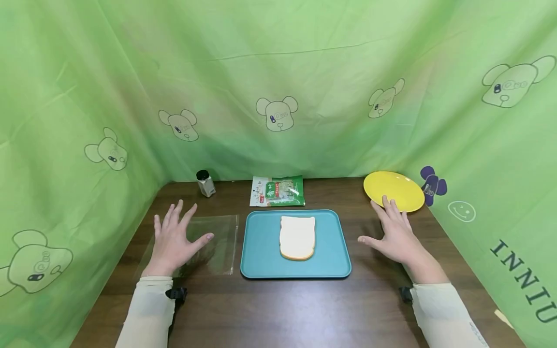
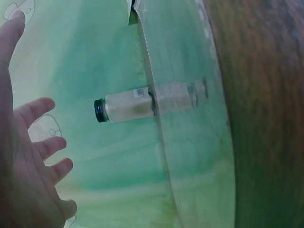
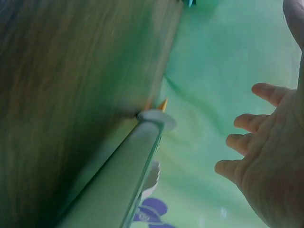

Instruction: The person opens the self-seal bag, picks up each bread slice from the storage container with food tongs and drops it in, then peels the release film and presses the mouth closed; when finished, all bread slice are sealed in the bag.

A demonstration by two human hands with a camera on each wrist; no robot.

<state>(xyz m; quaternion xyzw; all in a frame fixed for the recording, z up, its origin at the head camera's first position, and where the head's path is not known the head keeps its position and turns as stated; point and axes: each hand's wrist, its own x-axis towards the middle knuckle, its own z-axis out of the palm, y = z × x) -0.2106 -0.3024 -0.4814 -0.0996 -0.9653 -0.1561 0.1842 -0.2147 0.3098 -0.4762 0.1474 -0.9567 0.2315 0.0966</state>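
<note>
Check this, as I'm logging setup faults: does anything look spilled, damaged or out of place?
Only a small pale patch at the right edge of the table stands out against the brown; whether chip or scrap, I can't tell. Nothing looks spilled on the tray.

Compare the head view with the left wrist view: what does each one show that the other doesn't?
Only the head view shows the bread slice on the blue tray, the yellow plate and the right hand. Only the left wrist view shows a small barcode-like patch on the black-capped jar. Both show that jar, the left hand, the wooden table and the green cloth.
</note>
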